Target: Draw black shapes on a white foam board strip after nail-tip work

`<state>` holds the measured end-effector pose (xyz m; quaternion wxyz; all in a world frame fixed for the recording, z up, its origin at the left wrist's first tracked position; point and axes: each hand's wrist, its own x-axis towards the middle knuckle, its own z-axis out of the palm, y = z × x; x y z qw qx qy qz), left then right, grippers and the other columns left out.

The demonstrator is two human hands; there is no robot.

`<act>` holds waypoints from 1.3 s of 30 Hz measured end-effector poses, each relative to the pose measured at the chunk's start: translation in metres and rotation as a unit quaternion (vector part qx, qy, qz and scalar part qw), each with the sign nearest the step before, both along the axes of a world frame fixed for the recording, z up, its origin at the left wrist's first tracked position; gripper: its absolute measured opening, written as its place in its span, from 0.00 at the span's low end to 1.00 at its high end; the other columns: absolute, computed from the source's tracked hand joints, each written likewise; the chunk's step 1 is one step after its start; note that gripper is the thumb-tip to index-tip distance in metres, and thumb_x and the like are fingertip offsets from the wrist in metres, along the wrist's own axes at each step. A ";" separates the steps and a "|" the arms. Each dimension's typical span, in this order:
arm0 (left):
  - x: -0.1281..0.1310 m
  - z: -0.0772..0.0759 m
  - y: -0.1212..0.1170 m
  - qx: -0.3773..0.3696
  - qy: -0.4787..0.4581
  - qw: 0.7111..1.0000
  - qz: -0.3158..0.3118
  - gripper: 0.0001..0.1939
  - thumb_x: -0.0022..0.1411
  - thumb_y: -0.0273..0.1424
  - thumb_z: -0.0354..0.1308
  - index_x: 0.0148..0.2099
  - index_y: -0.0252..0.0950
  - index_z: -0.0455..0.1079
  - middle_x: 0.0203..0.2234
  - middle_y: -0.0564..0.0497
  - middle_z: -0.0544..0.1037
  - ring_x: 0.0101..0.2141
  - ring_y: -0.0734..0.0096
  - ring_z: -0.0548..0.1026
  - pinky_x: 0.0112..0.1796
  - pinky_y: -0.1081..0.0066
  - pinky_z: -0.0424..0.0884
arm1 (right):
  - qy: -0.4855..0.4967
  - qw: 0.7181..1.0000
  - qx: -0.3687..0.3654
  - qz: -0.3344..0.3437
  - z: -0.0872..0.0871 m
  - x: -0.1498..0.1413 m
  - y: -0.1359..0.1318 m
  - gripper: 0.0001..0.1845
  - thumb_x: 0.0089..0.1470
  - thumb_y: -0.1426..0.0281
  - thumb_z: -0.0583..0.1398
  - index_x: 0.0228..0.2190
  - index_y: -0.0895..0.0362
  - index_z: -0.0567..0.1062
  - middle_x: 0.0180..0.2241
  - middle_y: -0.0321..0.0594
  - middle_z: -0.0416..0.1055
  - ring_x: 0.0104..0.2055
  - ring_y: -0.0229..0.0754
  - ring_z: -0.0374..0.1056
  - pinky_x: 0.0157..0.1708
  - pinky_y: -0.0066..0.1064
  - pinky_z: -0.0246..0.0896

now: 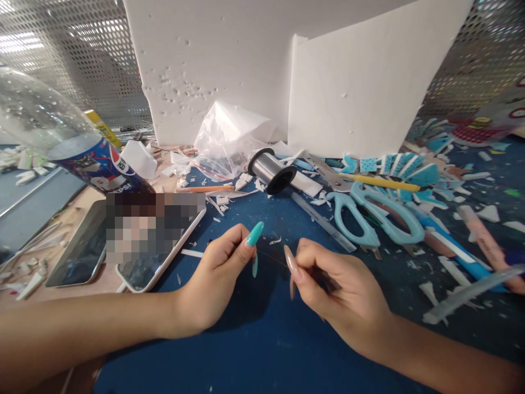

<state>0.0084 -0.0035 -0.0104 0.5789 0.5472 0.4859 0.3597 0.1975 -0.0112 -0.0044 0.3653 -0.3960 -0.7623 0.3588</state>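
A faint, thin strand (274, 257) runs between my two hands, above the blue mat (229, 355). My left hand (221, 268) is closed, its thumb and forefinger pinching one end of the strand. Opposite it, my right hand (336, 284) pinches the other end, with its remaining fingers curled in. Just beyond the hands, a black-rimmed spool (270, 171) wound with fine silvery line lies tipped on its side. Whether the strand joins the spool I cannot tell.
Light-blue scissors (369, 213), a yellow pencil (381, 181) and a blue-handled tool (463, 251) lie right. Two phones (82, 246) and a Pepsi cup (102, 164) stand left. White foam boards (348, 98) rise behind a plastic bag (229, 131), with scraps scattered around.
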 end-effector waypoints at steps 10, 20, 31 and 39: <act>0.000 0.001 0.000 0.012 0.013 1.000 0.004 0.17 0.68 0.39 0.47 0.27 0.37 0.57 0.20 0.58 0.58 0.23 0.77 0.55 0.26 0.73 0.54 | 0.001 1.000 -0.008 0.000 -0.001 0.000 0.001 0.14 0.59 0.72 0.52 0.21 0.56 0.64 0.20 0.30 0.58 0.17 0.29 0.55 0.17 0.23 0.51; 0.001 0.004 -0.001 0.025 0.041 0.999 -0.007 0.17 0.66 0.40 0.48 0.27 0.37 0.57 0.18 0.59 0.57 0.22 0.78 0.54 0.24 0.73 0.52 | 0.011 1.000 -0.011 0.006 -0.001 0.000 0.001 0.14 0.59 0.75 0.53 0.21 0.57 0.64 0.20 0.29 0.57 0.16 0.26 0.54 0.16 0.22 0.51; 0.000 0.003 -0.002 0.027 0.042 0.998 -0.023 0.15 0.67 0.40 0.47 0.30 0.37 0.57 0.20 0.60 0.56 0.23 0.77 0.53 0.24 0.73 0.52 | 0.037 0.998 -0.026 0.034 0.000 0.001 0.001 0.14 0.59 0.75 0.52 0.21 0.58 0.64 0.20 0.29 0.57 0.16 0.25 0.53 0.16 0.21 0.50; 0.000 0.005 0.000 0.030 0.056 0.998 -0.024 0.15 0.67 0.40 0.47 0.31 0.37 0.58 0.21 0.59 0.56 0.24 0.77 0.53 0.25 0.72 0.53 | 0.043 0.997 -0.016 0.055 0.001 0.000 0.001 0.13 0.58 0.77 0.52 0.22 0.57 0.64 0.20 0.29 0.57 0.19 0.27 0.54 0.17 0.21 0.50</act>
